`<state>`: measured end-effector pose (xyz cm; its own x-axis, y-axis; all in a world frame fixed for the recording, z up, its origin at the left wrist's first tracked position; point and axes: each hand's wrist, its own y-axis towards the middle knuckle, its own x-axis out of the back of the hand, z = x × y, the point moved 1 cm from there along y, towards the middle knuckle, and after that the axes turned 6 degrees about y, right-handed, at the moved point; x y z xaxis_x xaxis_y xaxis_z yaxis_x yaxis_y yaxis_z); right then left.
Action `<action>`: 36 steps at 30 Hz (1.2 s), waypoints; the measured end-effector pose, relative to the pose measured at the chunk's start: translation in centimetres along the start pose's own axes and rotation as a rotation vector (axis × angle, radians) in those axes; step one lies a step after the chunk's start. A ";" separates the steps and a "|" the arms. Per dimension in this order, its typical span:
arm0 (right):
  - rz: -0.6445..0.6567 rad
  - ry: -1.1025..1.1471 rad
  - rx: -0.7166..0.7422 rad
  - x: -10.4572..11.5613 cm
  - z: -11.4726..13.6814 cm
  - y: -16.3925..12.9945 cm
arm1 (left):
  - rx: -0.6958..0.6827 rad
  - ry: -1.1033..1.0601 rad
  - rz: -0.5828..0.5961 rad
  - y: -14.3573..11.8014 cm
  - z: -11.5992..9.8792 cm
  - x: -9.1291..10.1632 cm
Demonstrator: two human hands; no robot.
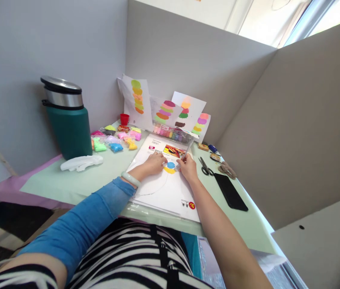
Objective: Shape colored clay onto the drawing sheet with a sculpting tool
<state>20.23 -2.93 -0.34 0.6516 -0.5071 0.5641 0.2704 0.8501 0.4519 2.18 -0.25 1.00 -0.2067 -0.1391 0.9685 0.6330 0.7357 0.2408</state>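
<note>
Blue-and-yellow clay [170, 167] between both hands, clear box [173, 134] holding coloured clay

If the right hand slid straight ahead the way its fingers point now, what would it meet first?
The right hand points up and left across the white sheet. It would probably first meet the blue and yellow clay piece at its fingertips, then the left hand.

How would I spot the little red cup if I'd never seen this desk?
Start at the tall green flask with the steel lid, standing at the left against the wall. Look right, past the small bags of coloured clay, to the paper sheets propped against the back wall. The red cup stands at the foot of the leftmost sheet, the only plain red, open-topped thing there.
</note>
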 end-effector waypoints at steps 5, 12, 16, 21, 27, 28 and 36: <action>-0.030 -0.007 0.003 0.2 0.1 0.0 | 0.003 0.001 0.003 0.0 0.0 0.0; 0.005 0.085 0.025 0.0 0.4 -0.1 | -0.003 0.010 0.006 0.0 -0.1 0.2; 0.007 0.042 0.012 0.0 0.0 0.0 | 0.003 0.008 0.011 0.0 -0.1 0.2; -0.009 0.062 0.020 0.1 -0.2 0.0 | -0.001 0.009 0.016 -0.1 -0.2 0.4; 0.038 0.153 0.014 -0.4 0.0 0.0 | -0.005 0.021 -0.001 0.0 -0.1 0.2; 0.041 0.151 0.013 -0.5 -0.1 0.0 | -0.004 0.018 -0.003 0.0 -0.1 0.2; -0.049 0.234 0.056 -0.3 -0.1 0.0 | 0.004 -0.018 -0.015 0.2 0.2 -0.3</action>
<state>20.08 -2.77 -0.57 0.7867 -0.4954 0.3682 0.2705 0.8129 0.5158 2.18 0.09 0.78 -0.2294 -0.1388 0.9634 0.6268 0.7362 0.2553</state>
